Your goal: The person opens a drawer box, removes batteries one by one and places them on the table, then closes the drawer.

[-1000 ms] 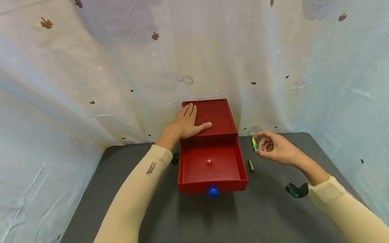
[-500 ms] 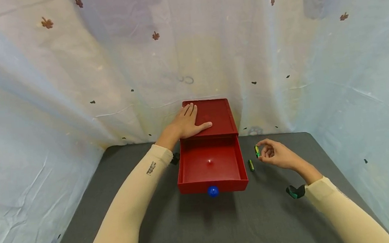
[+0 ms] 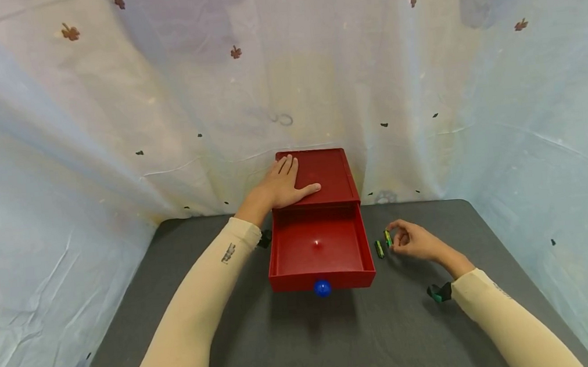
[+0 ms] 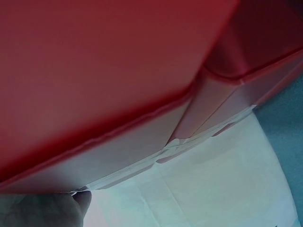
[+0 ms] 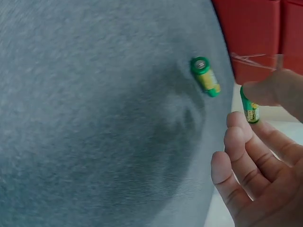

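My left hand (image 3: 282, 187) lies spread on top of a red box (image 3: 327, 175), whose front drawer (image 3: 326, 250) is pulled out. A blue round knob (image 3: 322, 288) sits on the drawer's front. To the right of the drawer my right hand (image 3: 416, 241) pinches a green and yellow battery (image 5: 251, 106) by its ends, between thumb and index finger. Just left of it, a second battery (image 5: 206, 78) of the same colours lies on the dark cloth. The left wrist view shows mainly the box's red surface (image 4: 94, 71).
Dark grey cloth (image 3: 417, 336) covers the table. A pale plastic sheet (image 3: 285, 79) with leaf prints hangs behind it and along both sides. A dark wrist strap piece (image 3: 439, 292) hangs below my right wrist.
My right hand has come down and slightly nearer with the pinched battery, ending close to the one lying on the cloth. The left hand and drawer have stayed put.
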Demonstrator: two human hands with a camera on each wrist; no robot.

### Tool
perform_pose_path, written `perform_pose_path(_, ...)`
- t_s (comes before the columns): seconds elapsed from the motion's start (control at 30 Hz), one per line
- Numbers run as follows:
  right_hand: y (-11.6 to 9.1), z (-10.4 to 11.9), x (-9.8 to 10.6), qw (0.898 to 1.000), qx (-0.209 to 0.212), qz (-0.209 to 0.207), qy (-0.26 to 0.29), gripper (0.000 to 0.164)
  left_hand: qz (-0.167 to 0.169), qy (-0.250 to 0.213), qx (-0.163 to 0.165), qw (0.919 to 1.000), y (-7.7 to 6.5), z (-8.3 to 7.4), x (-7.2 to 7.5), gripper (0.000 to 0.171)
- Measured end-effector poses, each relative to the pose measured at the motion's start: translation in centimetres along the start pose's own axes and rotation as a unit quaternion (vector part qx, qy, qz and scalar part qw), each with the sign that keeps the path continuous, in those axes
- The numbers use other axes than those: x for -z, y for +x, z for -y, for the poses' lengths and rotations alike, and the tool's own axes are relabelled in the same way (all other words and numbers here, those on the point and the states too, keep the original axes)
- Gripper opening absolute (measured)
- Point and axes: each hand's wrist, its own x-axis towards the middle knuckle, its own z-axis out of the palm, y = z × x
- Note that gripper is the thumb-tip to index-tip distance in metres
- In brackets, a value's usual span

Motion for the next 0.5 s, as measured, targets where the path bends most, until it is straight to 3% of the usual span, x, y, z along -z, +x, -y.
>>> perform_pose_path(0.5,0.9,-1.5,-1.5,0.999,-0.042,0.021,-0.017,0.048,-0.001,0.006,-0.001,1.0,0.1,0.1,-0.1,0.109)
